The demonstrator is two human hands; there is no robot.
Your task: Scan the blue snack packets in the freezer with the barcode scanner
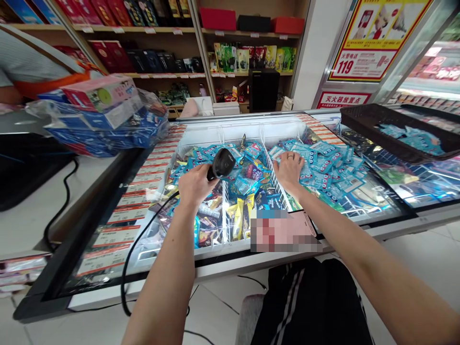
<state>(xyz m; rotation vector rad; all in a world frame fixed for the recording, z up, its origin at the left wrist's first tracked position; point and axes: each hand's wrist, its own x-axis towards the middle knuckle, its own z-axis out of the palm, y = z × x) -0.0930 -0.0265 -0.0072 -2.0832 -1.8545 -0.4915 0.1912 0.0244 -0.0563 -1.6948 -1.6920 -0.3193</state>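
Note:
My left hand [196,187] is wrapped round the grip of a black barcode scanner [223,163], its head tilted over the freezer. A black cable runs from the scanner down past my left forearm. My right hand [289,170], with a ring on one finger, lies palm down with fingers stretched out on a pile of small blue packets [325,167]. Whether a packet sits under its fingertips is hidden. More blue packets [204,155] are spread near the scanner. Below both hands is a chest freezer [215,128] with colourful ice-cream wrappers and white wire dividers [275,175].
A dark tray [406,139] with blue packets rests on the right. A partly blurred phone-like object [283,232] lies at the front edge. Plastic-wrapped boxes [108,115] stand at left, beside another person's arm [7,93]. Stocked shelves [151,29] line the back.

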